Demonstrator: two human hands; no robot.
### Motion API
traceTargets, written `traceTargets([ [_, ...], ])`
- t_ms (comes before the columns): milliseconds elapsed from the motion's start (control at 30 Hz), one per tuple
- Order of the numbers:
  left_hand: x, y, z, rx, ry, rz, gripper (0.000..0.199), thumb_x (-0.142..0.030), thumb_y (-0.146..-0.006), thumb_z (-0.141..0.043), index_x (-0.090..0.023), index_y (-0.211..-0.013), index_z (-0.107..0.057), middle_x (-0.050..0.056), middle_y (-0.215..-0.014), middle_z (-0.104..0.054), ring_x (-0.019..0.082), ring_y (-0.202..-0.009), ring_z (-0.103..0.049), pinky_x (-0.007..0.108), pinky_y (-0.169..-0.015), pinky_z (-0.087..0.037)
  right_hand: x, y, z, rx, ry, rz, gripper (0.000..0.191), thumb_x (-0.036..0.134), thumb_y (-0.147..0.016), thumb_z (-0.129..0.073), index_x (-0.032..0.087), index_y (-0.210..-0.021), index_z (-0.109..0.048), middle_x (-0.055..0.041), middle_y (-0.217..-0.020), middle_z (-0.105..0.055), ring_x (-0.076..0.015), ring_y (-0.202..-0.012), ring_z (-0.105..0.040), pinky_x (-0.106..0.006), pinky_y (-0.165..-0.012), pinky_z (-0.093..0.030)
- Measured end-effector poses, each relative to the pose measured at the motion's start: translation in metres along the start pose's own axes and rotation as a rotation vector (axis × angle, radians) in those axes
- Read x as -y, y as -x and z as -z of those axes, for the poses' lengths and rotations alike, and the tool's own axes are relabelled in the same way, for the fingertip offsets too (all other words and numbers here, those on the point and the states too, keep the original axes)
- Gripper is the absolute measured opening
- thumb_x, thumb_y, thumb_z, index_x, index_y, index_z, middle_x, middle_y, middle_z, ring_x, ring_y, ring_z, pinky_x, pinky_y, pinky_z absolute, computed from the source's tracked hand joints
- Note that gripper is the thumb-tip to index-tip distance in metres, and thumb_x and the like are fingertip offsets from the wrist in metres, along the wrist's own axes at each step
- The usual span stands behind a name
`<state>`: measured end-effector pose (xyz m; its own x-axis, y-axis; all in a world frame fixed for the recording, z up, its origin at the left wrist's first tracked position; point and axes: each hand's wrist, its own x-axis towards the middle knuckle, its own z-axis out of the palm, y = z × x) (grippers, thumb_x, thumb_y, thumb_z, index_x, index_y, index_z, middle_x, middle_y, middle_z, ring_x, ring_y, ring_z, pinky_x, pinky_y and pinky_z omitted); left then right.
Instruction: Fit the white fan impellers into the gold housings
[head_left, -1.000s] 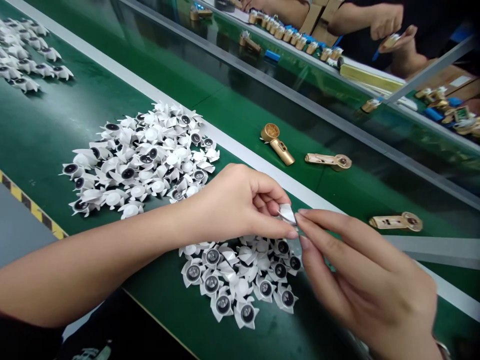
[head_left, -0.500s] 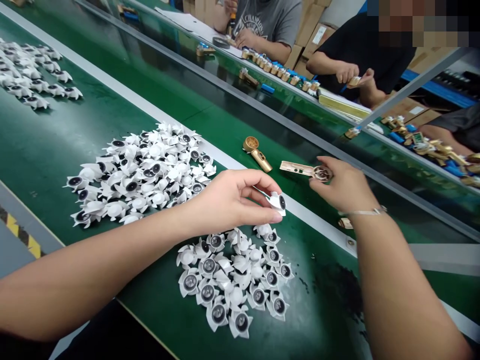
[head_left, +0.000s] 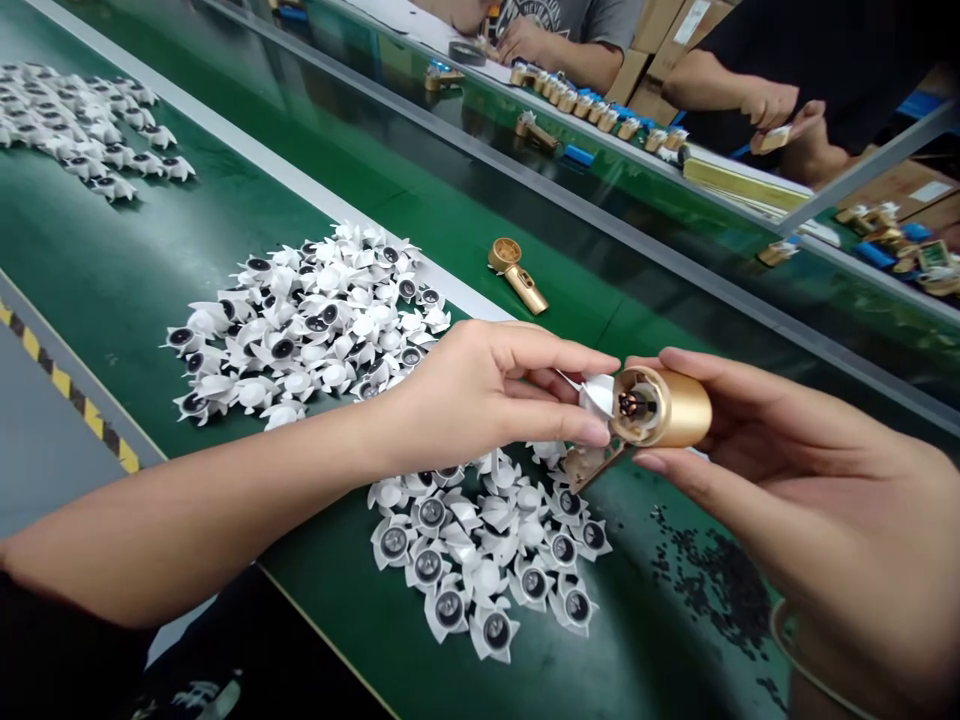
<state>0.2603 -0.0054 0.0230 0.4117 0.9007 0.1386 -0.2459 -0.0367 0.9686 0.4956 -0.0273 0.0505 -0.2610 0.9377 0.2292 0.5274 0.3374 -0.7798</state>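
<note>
My left hand [head_left: 487, 400] pinches a small white fan blade [head_left: 598, 396] between thumb and fingers. It is right at the open face of a gold handheld-fan housing [head_left: 686, 410], where a motor with dark and copper parts shows. My right hand [head_left: 817, 470] grips the round head of that housing, its handle pointing down and left. Whether blade and housing touch, I cannot tell. Below my left hand lies a cluster of white fan blades [head_left: 487, 578], several with their dark hubs up. A larger heap of blades [head_left: 330, 325] sits beyond my left forearm.
Another gold fan housing [head_left: 517, 280] lies on the green belt. Tiny black pieces [head_left: 712, 590] are scattered near my right wrist. More blades [head_left: 75, 115] lie far left. Across a metal rail [head_left: 450, 130], two co-workers handle parts beside a row of gold pieces [head_left: 577, 100].
My right hand has lifted the gold housing off the belt and brought it toward me, its face turned to the left. My left hand has moved the fan blade right, up to it.
</note>
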Motion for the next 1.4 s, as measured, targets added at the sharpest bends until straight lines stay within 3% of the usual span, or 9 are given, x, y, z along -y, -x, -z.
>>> traceTargets([
  [133, 0.001, 0.001, 0.001, 0.002, 0.029, 0.011, 0.044, -0.011, -0.072, -0.086, -0.013, -0.114, -0.075, 0.008, -0.111, -0.078, 0.024, -0.097, -0.077, 0.036, -0.091, -0.067, -0.001, 0.002, 0.002, -0.006, 0.117, 0.057, 0.055, 0.040, -0.081, -0.082, 0.042, -0.133, -0.065, 0.0035, -0.128, -0.070, -0.0242, -0.104, -0.073, -0.037, -0.097, -0.062],
  [400, -0.001, 0.002, 0.000, -0.021, 0.083, 0.072, 0.043, -0.009, -0.071, -0.086, -0.012, -0.112, -0.073, 0.005, -0.093, -0.080, 0.020, -0.086, -0.078, 0.032, -0.085, -0.067, -0.003, -0.004, 0.004, 0.020, 0.205, 0.136, 0.054, 0.043, -0.083, -0.079, 0.043, -0.135, -0.063, 0.0030, -0.129, -0.070, -0.0265, -0.104, -0.072, -0.046, -0.102, -0.059],
  [567, 0.000, 0.001, 0.000, -0.024, 0.191, 0.133, 0.039, -0.008, -0.069, -0.086, -0.015, -0.106, -0.076, 0.002, -0.091, -0.080, 0.017, -0.085, -0.077, 0.028, -0.083, -0.066, -0.003, -0.001, 0.007, 0.014, 0.271, 0.146, 0.055, 0.046, -0.083, -0.079, 0.045, -0.136, -0.062, 0.0029, -0.128, -0.070, -0.0317, -0.103, -0.072, -0.062, -0.113, -0.044],
  [767, -0.002, -0.001, 0.001, 0.011, 0.295, 0.169, 0.034, -0.004, -0.071, -0.084, -0.016, -0.102, -0.076, -0.001, -0.085, -0.079, 0.011, -0.079, -0.076, 0.023, -0.080, -0.065, -0.004, -0.001, 0.007, 0.024, 0.258, 0.164, 0.058, 0.039, -0.083, -0.080, 0.042, -0.138, -0.061, 0.0020, -0.129, -0.069, -0.0311, -0.104, -0.072, -0.057, -0.111, -0.047],
  [933, -0.002, 0.000, 0.000, -0.025, 0.250, 0.182, 0.035, -0.007, -0.068, -0.086, -0.014, -0.100, -0.075, 0.000, -0.084, -0.079, 0.013, -0.079, -0.075, 0.026, -0.081, -0.064, 0.004, 0.000, 0.003, 0.026, 0.341, 0.295, 0.052, 0.033, -0.088, -0.076, 0.039, -0.138, -0.062, 0.0047, -0.132, -0.067, -0.0234, -0.111, -0.068, -0.037, -0.102, -0.054],
  [1100, 0.002, -0.001, 0.001, -0.008, 0.251, 0.221, 0.045, -0.018, -0.064, -0.091, -0.011, -0.105, -0.073, 0.005, -0.089, -0.078, 0.016, -0.082, -0.075, 0.031, -0.084, -0.062, 0.016, 0.003, -0.005, 0.003, 0.435, 0.410, 0.049, 0.028, -0.090, -0.073, 0.034, -0.138, -0.063, 0.0033, -0.132, -0.067, -0.0196, -0.112, -0.067, -0.030, -0.101, -0.052],
  [1200, -0.009, -0.004, 0.015, -0.062, 0.004, 0.185, 0.065, -0.029, -0.070, -0.088, -0.011, -0.128, -0.065, 0.011, -0.111, -0.075, 0.020, -0.093, -0.074, 0.034, -0.085, -0.061, 0.011, -0.014, -0.010, 0.018, 0.397, 0.338, 0.046, 0.035, -0.090, -0.073, 0.030, -0.135, -0.065, 0.0005, -0.126, -0.071, -0.0199, -0.104, -0.070, -0.031, -0.093, -0.056],
  [1300, -0.028, -0.005, 0.038, -0.121, -0.629, 0.069, 0.056, -0.040, -0.080, -0.079, -0.018, -0.130, -0.066, 0.011, -0.131, -0.067, 0.023, -0.101, -0.071, 0.037, -0.087, -0.057, -0.016, -0.059, -0.017, -0.019, 0.452, 0.040, 0.047, 0.043, -0.088, -0.070, 0.023, -0.130, -0.068, -0.0056, -0.112, -0.075, -0.0252, -0.096, -0.071, -0.037, -0.086, -0.056],
  [1400, -0.038, -0.004, 0.057, 0.122, -1.189, 0.110, 0.040, -0.040, -0.082, -0.072, -0.023, -0.117, -0.074, 0.007, -0.123, -0.070, 0.026, -0.105, -0.068, 0.038, -0.091, -0.052, -0.056, -0.116, -0.026, -0.066, 0.674, -0.188, 0.041, 0.040, -0.083, -0.071, 0.014, -0.114, -0.076, -0.0136, -0.095, -0.075, -0.0352, -0.096, -0.070, -0.046, -0.085, -0.053],
])
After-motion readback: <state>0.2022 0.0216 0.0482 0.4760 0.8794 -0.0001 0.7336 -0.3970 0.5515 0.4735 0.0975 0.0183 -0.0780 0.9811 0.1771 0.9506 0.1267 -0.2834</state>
